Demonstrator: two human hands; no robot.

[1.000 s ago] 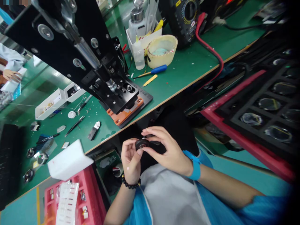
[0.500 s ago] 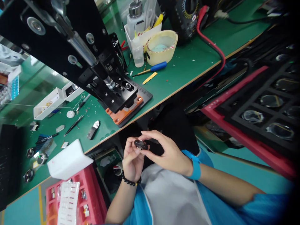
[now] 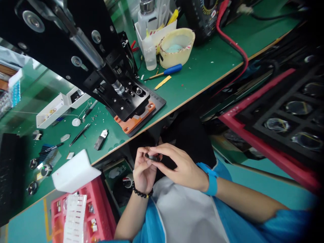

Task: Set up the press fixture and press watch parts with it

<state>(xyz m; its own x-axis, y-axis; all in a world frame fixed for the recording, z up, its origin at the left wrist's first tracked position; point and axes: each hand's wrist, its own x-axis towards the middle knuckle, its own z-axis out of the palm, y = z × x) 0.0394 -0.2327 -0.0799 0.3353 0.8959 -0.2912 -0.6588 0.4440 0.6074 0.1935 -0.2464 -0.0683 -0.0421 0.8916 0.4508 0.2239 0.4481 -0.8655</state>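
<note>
Both hands meet in front of my body, just off the bench's front edge, around a small round black watch case (image 3: 152,157). My left hand (image 3: 144,170), with a black bead bracelet at the wrist, pinches it from the left between thumb and curled fingers. From the right, my right hand (image 3: 178,163) has its fingertips on the top and its thumb underneath. A blue strap (image 3: 211,179) circles the right wrist. The case is seen nearly edge-on, and fingers cover part of it.
A black press (image 3: 111,77) with an orange fixture (image 3: 126,125) stands on the green bench (image 3: 202,79). Nearby lie a blue-handled screwdriver (image 3: 172,69) and tape roll (image 3: 188,50). A pink foam tray (image 3: 97,199) is at lower left; a red-edged tray (image 3: 253,143) is at right.
The watch case has tilted in my fingers and shows more edge-on. My right fingers have shifted slightly over its top, and the view has moved a little.
</note>
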